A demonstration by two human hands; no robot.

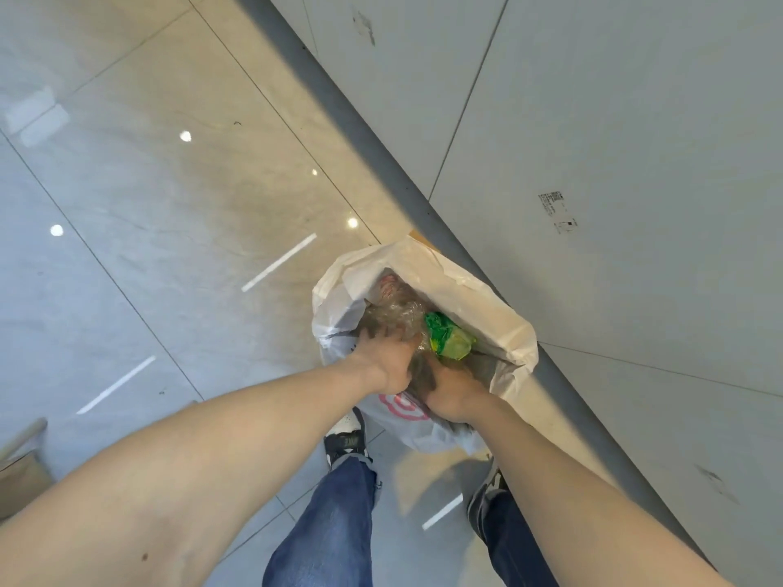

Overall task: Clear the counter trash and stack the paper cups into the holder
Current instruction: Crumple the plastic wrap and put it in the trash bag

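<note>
A white plastic trash bag (478, 298) with a red logo stands open on the floor against the base of a grey wall. Inside it lie crumpled clear plastic wrap (396, 313) and a green and yellow wrapper (449, 341). My left hand (387, 362) reaches into the bag's mouth with its fingers pressed on the clear plastic wrap. My right hand (451, 391) is in the bag beside it, fingers curled down into the trash. No paper cups or holder are in view.
Glossy grey floor tiles (169, 205) spread to the left. The grey wall (614, 163) and its dark skirting run diagonally on the right. My legs in jeans and my dark and white shoes (347, 438) stand just below the bag. A brown object (21, 472) sits at the left edge.
</note>
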